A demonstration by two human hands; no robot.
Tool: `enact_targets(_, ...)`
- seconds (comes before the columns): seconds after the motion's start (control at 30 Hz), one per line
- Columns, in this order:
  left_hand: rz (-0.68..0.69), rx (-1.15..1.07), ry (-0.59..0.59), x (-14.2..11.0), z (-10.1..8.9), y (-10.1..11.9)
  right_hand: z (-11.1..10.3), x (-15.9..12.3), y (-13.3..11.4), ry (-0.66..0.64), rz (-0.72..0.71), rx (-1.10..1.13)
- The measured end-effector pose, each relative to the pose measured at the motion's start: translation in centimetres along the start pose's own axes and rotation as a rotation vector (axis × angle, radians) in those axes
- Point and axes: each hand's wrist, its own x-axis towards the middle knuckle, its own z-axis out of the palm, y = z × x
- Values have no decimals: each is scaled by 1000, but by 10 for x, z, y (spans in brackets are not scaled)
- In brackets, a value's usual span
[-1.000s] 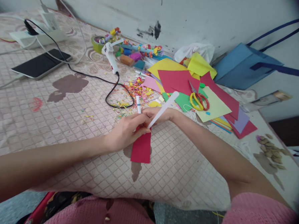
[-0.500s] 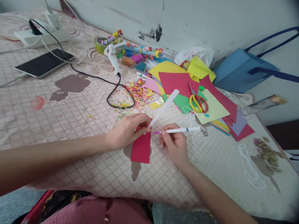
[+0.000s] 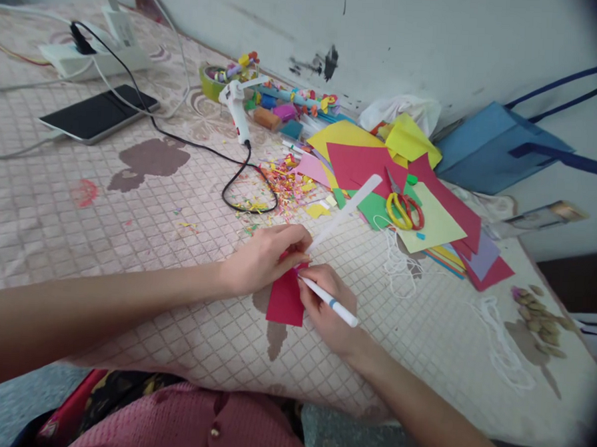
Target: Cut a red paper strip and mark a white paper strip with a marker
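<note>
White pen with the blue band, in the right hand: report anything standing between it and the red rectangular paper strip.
Nothing visible stands between the white pen and the uncovered near part of the red paper strip; the left hand covers the far end.

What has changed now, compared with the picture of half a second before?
The right hand moved left to the red paper, carrying the felt-tip pen, whose rear end swung toward the pink sweater. The left hand still holds the white strip; the scissors lie unmoved.
</note>
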Motion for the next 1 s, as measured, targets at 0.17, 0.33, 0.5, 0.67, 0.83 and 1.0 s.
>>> enact_targets(0.17,-10,1,-5,0,0,0,3,1,0,-6,-55,-45)
enact_targets(0.33,-27,-7,-14,1,0,0,4,1,-3,-11,-75,-114)
enact_targets(0.5,-19,-7,-5,1,1,0,6,-1,-1,-60,-84,-98)
enact_targets(0.67,-21,-12,-6,0,0,0,5,-1,1,-75,-66,-77)
enact_targets(0.83,-34,-7,-19,0,0,1,4,-1,0,-64,-60,-39)
enact_targets(1.0,-30,-8,-16,0,-1,0,2,0,-1,-65,-30,-56)
